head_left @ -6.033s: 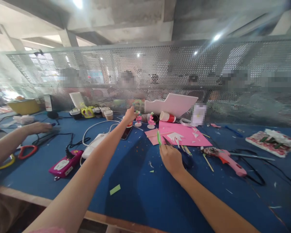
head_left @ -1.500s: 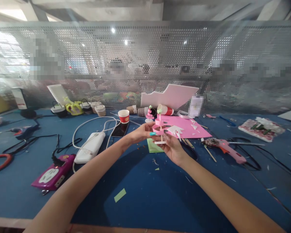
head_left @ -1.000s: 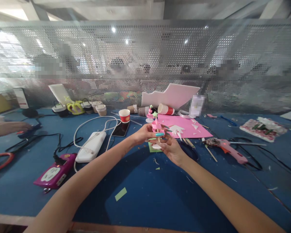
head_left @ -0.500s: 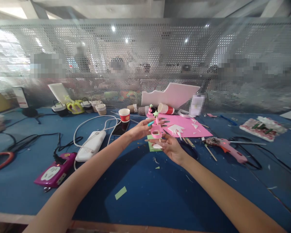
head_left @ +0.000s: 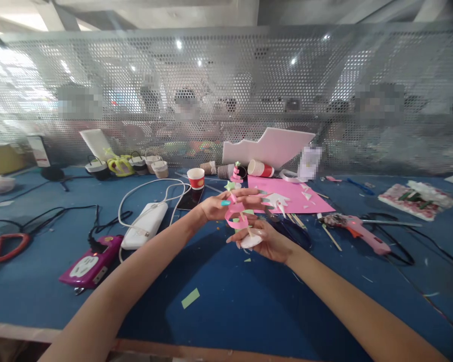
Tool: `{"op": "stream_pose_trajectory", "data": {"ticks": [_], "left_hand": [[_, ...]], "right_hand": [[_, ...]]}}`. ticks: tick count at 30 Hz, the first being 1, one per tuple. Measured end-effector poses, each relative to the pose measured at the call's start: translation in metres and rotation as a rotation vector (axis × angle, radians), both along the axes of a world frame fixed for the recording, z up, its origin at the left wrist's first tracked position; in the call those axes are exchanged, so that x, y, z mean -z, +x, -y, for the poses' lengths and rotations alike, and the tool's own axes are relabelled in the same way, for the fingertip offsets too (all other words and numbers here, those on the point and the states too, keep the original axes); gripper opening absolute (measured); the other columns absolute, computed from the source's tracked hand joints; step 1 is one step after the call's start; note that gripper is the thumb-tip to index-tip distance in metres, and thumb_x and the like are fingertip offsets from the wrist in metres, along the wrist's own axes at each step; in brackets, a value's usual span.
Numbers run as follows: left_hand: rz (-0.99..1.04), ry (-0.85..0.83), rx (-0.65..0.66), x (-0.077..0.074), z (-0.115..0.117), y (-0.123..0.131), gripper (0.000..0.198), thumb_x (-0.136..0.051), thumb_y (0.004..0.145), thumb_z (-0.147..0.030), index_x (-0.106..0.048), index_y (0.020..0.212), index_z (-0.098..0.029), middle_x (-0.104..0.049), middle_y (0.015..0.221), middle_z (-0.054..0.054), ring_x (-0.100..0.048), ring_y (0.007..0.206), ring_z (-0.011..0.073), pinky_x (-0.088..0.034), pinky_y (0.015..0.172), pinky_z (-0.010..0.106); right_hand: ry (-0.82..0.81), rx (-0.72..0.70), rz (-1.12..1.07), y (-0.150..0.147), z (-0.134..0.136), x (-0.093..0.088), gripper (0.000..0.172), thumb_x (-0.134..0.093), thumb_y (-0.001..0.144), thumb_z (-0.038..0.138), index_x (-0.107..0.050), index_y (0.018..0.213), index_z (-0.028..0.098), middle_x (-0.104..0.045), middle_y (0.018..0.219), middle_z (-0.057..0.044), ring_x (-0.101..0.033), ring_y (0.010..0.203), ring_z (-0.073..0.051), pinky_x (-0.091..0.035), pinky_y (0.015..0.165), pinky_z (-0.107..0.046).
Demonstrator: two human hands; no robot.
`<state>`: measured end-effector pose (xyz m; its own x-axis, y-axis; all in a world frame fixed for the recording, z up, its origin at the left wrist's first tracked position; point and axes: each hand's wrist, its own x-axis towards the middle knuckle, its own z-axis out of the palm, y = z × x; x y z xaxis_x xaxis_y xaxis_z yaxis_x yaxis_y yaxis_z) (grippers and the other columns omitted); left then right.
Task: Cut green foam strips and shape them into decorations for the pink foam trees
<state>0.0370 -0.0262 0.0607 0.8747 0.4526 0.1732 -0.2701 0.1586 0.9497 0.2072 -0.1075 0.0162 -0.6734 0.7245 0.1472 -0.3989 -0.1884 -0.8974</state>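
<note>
In the middle of the frame two bare hands meet at a small paper spiral tree (head_left: 236, 221), a pink strip curling round a thin stick with a pale green star (head_left: 230, 186) at the top and a white disc base (head_left: 251, 240) at the bottom; it is held off the table and tilted, star to the upper left, base to the lower right. The left forearm runs up from the lower left corner, nearly straight, and the left hand (head_left: 219, 206) reaches the upper part, its turquoise-nailed thumb beside the stick and its fingers stretched rightward behind it; since they overlap the strip, I cannot tell whether they pinch it. The right forearm slants in from the lower right corner, and the right hand (head_left: 272, 240) is closed on the tree near the base, fingers pointing left. Behind the hands, just above center, a second pink tree (head_left: 236, 173) stands on the blue table (head_left: 226, 311), near a stack of paper cups (head_left: 260, 169) lying on its side. Pink sheet (head_left: 313, 203) and white scraps spread right of center; a pink glue gun (head_left: 357, 232) lies farther right.
</note>
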Motion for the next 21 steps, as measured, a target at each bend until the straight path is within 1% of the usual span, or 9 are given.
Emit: {"op": "stream_pose_trajectory", "data": {"ticks": [2,3,5,6,9,12,14,17,21], "left_hand": [[-0.03,0.015,-0.01,0.001,-0.001,-0.002,0.068,-0.075,0.048,-0.048,-0.062,0.108,-0.018,-0.068,0.098,0.013,-0.054,0.113,0.0359,-0.048,0.081,0.039],[-0.031,0.023,-0.011,0.002,-0.002,-0.003,0.066,-0.077,0.045,-0.045,-0.064,0.103,-0.018,-0.069,0.088,0.012,-0.058,0.106,0.0342,-0.049,0.076,0.036],[-0.017,0.026,-0.029,0.003,-0.002,-0.003,0.06,-0.081,0.042,-0.039,-0.066,0.095,-0.017,-0.066,0.073,0.007,-0.063,0.093,0.0295,-0.049,0.071,0.032],[-0.009,0.021,-0.053,0.003,-0.002,-0.002,0.057,-0.081,0.042,-0.037,-0.066,0.092,-0.017,-0.065,0.07,0.006,-0.064,0.088,0.0272,-0.049,0.07,0.031],[0.015,0.003,-0.147,0.005,-0.004,0.0,0.049,-0.083,0.045,-0.033,-0.066,0.087,-0.016,-0.064,0.072,0.004,-0.064,0.083,0.0221,-0.049,0.07,0.028],[0.035,-0.011,-0.206,0.008,-0.008,0.002,0.046,-0.082,0.05,-0.03,-0.066,0.09,-0.015,-0.065,0.075,0.004,-0.064,0.079,0.0177,-0.048,0.07,0.025],[0.026,-0.001,-0.229,0.009,-0.01,0.003,0.045,-0.082,0.053,-0.028,-0.065,0.092,-0.015,-0.066,0.075,0.003,-0.064,0.073,0.0146,-0.048,0.068,0.024],[-0.003,0.04,-0.277,0.008,-0.01,0.005,0.045,-0.082,0.054,-0.024,-0.064,0.094,-0.013,-0.067,0.081,0.005,-0.063,0.069,0.0121,-0.047,0.067,0.024],[-0.01,0.048,-0.368,0.004,-0.007,0.008,0.044,-0.084,0.051,-0.023,-0.065,0.089,-0.011,-0.068,0.082,0.006,-0.062,0.067,0.0112,-0.046,0.062,0.022]], "right_hand": [[0.011,-0.013,0.0,0.0,0.002,-0.001,0.043,-0.069,0.073,0.042,-0.055,0.107,0.02,-0.071,0.094,-0.009,-0.066,0.079,-0.016,-0.05,0.076,-0.029],[0.021,-0.014,0.004,-0.001,0.003,-0.002,0.041,-0.069,0.073,0.043,-0.056,0.105,0.02,-0.071,0.094,-0.009,-0.066,0.079,-0.017,-0.05,0.076,-0.03],[0.042,0.006,0.021,-0.001,0.003,-0.003,0.039,-0.068,0.073,0.044,-0.059,0.102,0.019,-0.07,0.095,-0.01,-0.066,0.081,-0.018,-0.051,0.076,-0.031],[0.048,0.031,0.029,-0.002,0.003,-0.003,0.039,-0.068,0.073,0.043,-0.059,0.101,0.018,-0.07,0.095,-0.01,-0.066,0.083,-0.019,-0.051,0.076,-0.032],[0.056,0.132,0.005,-0.003,0.0,-0.003,0.045,-0.074,0.067,0.04,-0.059,0.103,0.018,-0.071,0.092,-0.009,-0.067,0.084,-0.02,-0.05,0.081,-0.034],[0.082,0.224,-0.029,-0.003,-0.004,-0.002,0.053,-0.08,0.061,0.034,-0.057,0.106,0.019,-0.071,0.087,-0.006,-0.068,0.082,-0.021,-0.048,0.087,-0.039],[0.102,0.294,-0.026,-0.003,-0.006,0.0,0.053,-0.081,0.059,0.03,-0.057,0.105,0.02,-0.071,0.085,-0.004,-0.068,0.084,-0.022,-0.047,0.089,-0.041],[0.117,0.391,-0.006,-0.003,-0.008,0.002,0.047,-0.082,0.058,0.026,-0.057,0.098,0.022,-0.071,0.084,-0.003,-0.069,0.085,-0.023,-0.048,0.088,-0.043],[0.09,0.472,0.009,-0.003,-0.009,0.004,0.046,-0.083,0.054,0.029,-0.055,0.09,0.022,-0.07,0.082,-0.002,-0.069,0.081,-0.023,-0.051,0.082,-0.041]]}}
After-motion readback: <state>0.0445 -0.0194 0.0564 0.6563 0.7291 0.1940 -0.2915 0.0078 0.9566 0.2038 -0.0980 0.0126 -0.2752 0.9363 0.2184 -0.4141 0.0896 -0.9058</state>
